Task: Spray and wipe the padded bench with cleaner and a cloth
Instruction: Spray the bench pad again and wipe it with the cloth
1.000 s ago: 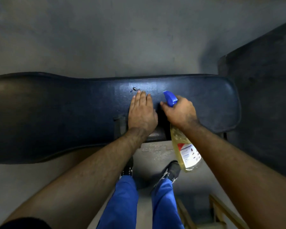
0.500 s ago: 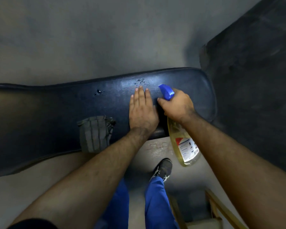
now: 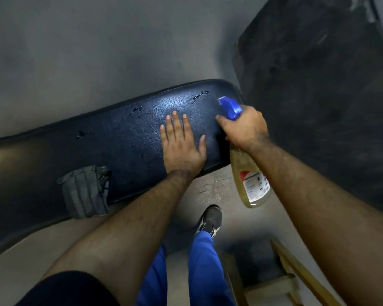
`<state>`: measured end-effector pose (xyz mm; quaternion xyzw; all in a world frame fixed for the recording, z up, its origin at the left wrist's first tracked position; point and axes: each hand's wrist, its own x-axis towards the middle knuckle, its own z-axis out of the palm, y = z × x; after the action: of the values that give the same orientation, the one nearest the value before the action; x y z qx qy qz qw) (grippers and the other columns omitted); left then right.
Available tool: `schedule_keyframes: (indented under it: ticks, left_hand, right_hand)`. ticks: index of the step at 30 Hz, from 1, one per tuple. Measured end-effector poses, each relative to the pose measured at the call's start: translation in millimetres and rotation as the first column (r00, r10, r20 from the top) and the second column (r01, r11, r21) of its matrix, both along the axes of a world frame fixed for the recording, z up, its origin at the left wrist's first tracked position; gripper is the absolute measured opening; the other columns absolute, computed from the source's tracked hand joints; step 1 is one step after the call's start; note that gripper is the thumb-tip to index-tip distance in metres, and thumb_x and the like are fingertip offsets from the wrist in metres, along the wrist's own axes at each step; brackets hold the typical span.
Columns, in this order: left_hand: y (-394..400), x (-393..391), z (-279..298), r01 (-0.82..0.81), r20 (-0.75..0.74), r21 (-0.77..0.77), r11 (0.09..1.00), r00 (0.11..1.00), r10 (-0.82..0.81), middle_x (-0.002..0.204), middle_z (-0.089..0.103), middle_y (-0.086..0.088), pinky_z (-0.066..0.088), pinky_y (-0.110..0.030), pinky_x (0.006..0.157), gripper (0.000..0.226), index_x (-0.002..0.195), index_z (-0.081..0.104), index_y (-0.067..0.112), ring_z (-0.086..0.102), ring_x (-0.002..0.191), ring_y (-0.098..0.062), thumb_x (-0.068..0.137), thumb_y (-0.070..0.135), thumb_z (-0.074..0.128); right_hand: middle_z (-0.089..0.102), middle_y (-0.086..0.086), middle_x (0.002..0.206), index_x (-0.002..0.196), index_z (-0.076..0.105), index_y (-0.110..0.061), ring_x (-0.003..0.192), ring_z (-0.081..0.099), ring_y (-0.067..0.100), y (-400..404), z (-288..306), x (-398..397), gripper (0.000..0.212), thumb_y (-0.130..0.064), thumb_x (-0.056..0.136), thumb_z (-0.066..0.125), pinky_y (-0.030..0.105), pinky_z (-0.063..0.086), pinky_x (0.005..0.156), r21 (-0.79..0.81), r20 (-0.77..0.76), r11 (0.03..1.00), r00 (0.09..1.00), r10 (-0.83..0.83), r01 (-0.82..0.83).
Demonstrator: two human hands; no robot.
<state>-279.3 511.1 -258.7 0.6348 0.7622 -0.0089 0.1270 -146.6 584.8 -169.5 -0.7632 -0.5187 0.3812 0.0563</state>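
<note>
Bench pad, called the desk (image 3: 53,164) from here on, stretches dark and glossy from the left edge up toward the upper right, and its rounded end stops just beside a black floor mat (image 3: 318,96). Grey floor (image 3: 75,51) shows all round it. Blue trousers (image 3: 199,268) and one dark shoe (image 3: 211,217) stand below the near edge, with a wooden frame (image 3: 296,272) in the lower right corner. Left hand (image 3: 181,144) lies flat on the pad near the rounded end, fingers spread, palm down, holding nothing. Right hand (image 3: 244,129) is clamped round the neck of the spray bottle (image 3: 250,184), which hangs past the near edge with yellowish liquid inside; the blue nozzle (image 3: 229,107) points over the pad's end. A folded grey cloth (image 3: 84,192) drapes over the near edge, well left of both hands. Small wet spots (image 3: 139,110) bead along the far side of the pad.
</note>
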Motion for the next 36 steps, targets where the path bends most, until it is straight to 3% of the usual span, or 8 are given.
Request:
schedule_keyframes:
  ticks: [5, 8, 15, 19, 22, 26, 31, 36]
  left_hand:
    - [-2, 1, -3, 0.01, -0.015, 0.018, 1.0, 1.0, -0.01, 0.159, 0.02, -0.022, 0.011, -0.052, 0.12, 0.074, 0.15, 0.027, 0.003, 0.015, 0.148, -0.037, 0.096, 0.053, 0.031]
    - [-2, 1, -7, 0.011, -0.032, 0.047, 0.999, 0.999, -0.009, 0.158, 0.022, -0.022, 0.011, -0.052, 0.12, 0.073, 0.15, 0.029, 0.003, 0.017, 0.147, -0.037, 0.095, 0.052, 0.032]
    - [-4, 1, -5, 0.015, -0.02, 0.074, 0.997, 1.0, -0.014, 0.159, 0.018, -0.021, 0.007, -0.05, 0.121, 0.073, 0.15, 0.026, 0.004, 0.013, 0.148, -0.036, 0.096, 0.052, 0.031]
    - [-3, -8, 3, 0.033, 0.109, 0.073, 0.997, 0.993, -0.041, 0.16, 0.017, -0.018, 0.003, -0.045, 0.122, 0.069, 0.15, 0.027, 0.005, 0.011, 0.149, -0.033, 0.096, 0.046, 0.039]
    - [-22, -26, 15, -0.002, 0.233, 0.129, 0.992, 0.972, -0.028, 0.157, 0.029, -0.018, 0.012, -0.044, 0.122, 0.062, 0.147, 0.034, 0.004, 0.021, 0.146, -0.033, 0.093, 0.032, 0.047]
    - [-58, -66, 20, -0.038, 0.114, 0.194, 0.98, 0.993, 0.016, 0.148, 0.042, -0.019, 0.015, -0.047, 0.121, 0.057, 0.139, 0.045, 0.005, 0.032, 0.141, -0.034, 0.087, 0.027, 0.052]
    - [-74, -107, -1, 0.066, 0.011, 0.112, 0.992, 0.998, -0.068, 0.159, 0.022, -0.017, 0.009, -0.046, 0.121, 0.064, 0.151, 0.027, 0.004, 0.017, 0.148, -0.03, 0.099, 0.04, 0.035]
    - [-74, -115, 12, 0.067, 0.184, 0.089, 0.994, 0.979, -0.083, 0.159, 0.023, -0.017, 0.006, -0.043, 0.121, 0.062, 0.149, 0.03, 0.002, 0.017, 0.148, -0.031, 0.096, 0.032, 0.04]
  right_hand:
    - [0.072, 0.008, 0.079, 0.072, 0.06, -0.017, 0.08, 0.071, 0.031, -17, -2, 39, 0.026, -0.041, 0.078, 0.067, 0.04, 0.058, 0.081, -0.042, 0.002, 0.99, 0.991, -0.131, 0.131]
    - [0.068, 0.007, 0.078, 0.066, 0.053, -0.015, 0.08, 0.066, 0.03, -34, -5, 48, 0.03, -0.037, 0.081, 0.066, 0.035, 0.055, 0.079, -0.052, 0.033, 0.994, 0.995, -0.096, 0.097]
    - [0.073, 0.012, 0.08, 0.063, 0.052, -0.017, 0.084, 0.069, 0.034, -74, -3, 52, 0.029, -0.041, 0.078, 0.061, 0.04, 0.057, 0.08, -0.078, 0.055, 0.991, 0.993, -0.104, 0.108]
    - [0.072, 0.006, 0.076, 0.072, 0.059, -0.02, 0.076, 0.071, 0.03, -96, 1, 41, 0.029, -0.048, 0.068, 0.056, 0.038, 0.059, 0.078, -0.094, -0.014, 0.991, 0.996, -0.093, 0.092]
    - [0.07, 0.003, 0.079, 0.072, 0.055, -0.022, 0.084, 0.067, 0.03, -117, 5, 23, 0.022, -0.043, 0.077, 0.06, 0.03, 0.053, 0.077, -0.084, -0.014, 0.996, 1.0, -0.023, 0.021]
    - [0.062, 0.007, 0.076, 0.072, 0.056, -0.018, 0.088, 0.062, 0.035, -138, 9, -7, 0.021, -0.034, 0.084, 0.062, 0.029, 0.043, 0.07, -0.069, -0.022, 0.997, 0.999, 0.045, -0.047]
    - [0.066, 0.012, 0.078, 0.067, 0.052, -0.014, 0.086, 0.062, 0.036, -148, -3, -45, 0.026, -0.033, 0.082, 0.061, 0.032, 0.044, 0.071, -0.054, 0.003, 0.994, 0.995, 0.096, -0.095]
    - [0.071, 0.008, 0.078, 0.066, 0.052, -0.019, 0.082, 0.067, 0.032, -153, 3, -74, 0.024, -0.035, 0.08, 0.063, 0.035, 0.054, 0.075, -0.074, -0.036, 0.992, 0.994, 0.101, -0.103]
